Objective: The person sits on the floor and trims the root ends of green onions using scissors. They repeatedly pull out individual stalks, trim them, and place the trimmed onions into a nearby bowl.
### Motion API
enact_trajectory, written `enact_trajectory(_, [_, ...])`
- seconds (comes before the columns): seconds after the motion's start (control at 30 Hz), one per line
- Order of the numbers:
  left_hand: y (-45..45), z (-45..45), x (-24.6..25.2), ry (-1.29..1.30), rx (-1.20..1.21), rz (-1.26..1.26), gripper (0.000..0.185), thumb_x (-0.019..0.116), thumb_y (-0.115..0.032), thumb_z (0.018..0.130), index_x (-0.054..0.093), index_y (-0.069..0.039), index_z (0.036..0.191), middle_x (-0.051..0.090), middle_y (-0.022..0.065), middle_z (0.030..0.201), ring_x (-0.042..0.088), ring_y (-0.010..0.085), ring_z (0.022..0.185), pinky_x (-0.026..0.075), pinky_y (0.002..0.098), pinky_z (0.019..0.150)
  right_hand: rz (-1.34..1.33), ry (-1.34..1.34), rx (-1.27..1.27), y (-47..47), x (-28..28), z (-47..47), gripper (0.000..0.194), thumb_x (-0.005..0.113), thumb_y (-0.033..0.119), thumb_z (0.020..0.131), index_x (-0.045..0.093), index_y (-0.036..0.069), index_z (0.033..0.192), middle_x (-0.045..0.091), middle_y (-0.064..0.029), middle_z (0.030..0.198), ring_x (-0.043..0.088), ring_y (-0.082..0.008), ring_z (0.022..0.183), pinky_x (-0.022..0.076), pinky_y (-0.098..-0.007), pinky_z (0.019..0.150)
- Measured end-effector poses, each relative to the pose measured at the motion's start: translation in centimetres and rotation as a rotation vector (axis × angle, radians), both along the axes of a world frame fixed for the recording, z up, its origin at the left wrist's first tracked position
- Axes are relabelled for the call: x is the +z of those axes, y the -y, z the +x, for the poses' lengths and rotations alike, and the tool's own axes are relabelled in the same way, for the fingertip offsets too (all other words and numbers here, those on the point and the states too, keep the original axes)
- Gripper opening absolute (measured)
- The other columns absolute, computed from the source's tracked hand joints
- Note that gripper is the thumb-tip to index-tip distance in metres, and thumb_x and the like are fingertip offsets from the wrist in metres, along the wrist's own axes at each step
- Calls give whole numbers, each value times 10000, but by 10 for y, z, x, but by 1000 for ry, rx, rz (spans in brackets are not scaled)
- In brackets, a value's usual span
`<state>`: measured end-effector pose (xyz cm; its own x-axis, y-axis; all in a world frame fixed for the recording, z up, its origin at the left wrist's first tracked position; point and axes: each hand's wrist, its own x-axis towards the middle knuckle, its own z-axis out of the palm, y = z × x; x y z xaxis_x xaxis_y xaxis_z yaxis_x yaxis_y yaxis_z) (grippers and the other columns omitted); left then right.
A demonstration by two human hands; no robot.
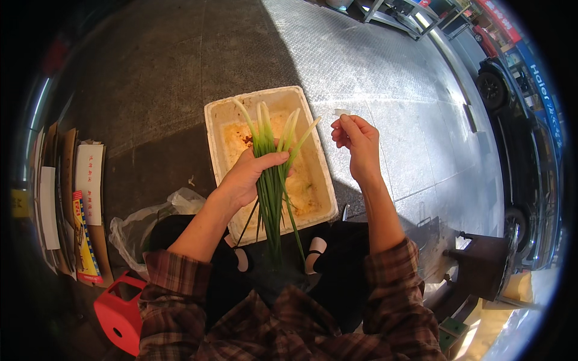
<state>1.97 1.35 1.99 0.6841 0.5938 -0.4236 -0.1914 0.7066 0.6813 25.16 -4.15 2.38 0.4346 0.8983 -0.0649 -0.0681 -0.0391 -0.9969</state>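
Observation:
My left hand (246, 176) is closed around a bunch of green onions (271, 180), thumb across the stalks. Their white ends fan out at the top, and the long green leaves hang down between my knees. The bunch is above a white foam box (332, 189), which has brown and yellowish stains inside. To the right of the box, my right hand (356, 140) is raised with thumb and forefinger pinched on a small pale scrap (342, 112), apparently a piece of onion skin.
A clear plastic bag (135, 230) lies by my left leg. Flattened cardboard (90, 180) stands at the left, near a red plastic stool (118, 316). A dark wooden piece of furniture (481, 266) is at the right. Parked vehicles are farther off, beyond the metal floor plates (406, 149).

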Motion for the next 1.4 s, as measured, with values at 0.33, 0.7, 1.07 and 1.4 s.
enact_trajectory(0.33, [-3, -5, 3, -22, 32, 51, 300, 686, -146, 890, 599, 14, 1129, 662, 100, 933, 661, 169, 852, 555, 268, 728, -249, 703, 625, 9, -27, -16, 249, 637, 207, 913, 685, -25, 989, 665, -84, 810, 602, -102, 762, 477, -254, 677])
enact_trajectory(0.7, [8, 4, 2, -53, -54, 125, 377, 696, -143, 885, 579, 19, 1205, 657, 78, 992, 660, 163, 884, 552, 267, 754, -100, -186, 411, 1, -2, -46, 426, 597, 302, 977, 617, -36, 1236, 681, -95, 1087, 648, -167, 976, 507, -326, 878])
enact_trajectory(1.07, [-5, 2, -5, 70, 73, -4, 248, 656, -160, 928, 622, -23, 1131, 655, 67, 1023, 645, 151, 928, 558, 298, 820, -21, -504, 278, 3, 1, -44, 445, 459, 279, 1033, 511, -66, 1310, 616, -214, 1243, 624, -280, 1118, 480, -405, 1000])
enact_trajectory(1.4, [-6, 1, 0, 63, 26, 56, 303, 693, -159, 905, 573, -18, 1145, 673, 107, 1037, 660, 184, 900, 565, 313, 841, 155, 229, 8, 3, 20, -18, 261, 551, 185, 1006, 621, 3, 1181, 513, 46, 694, 428, -30, 602, 346, -200, 541])
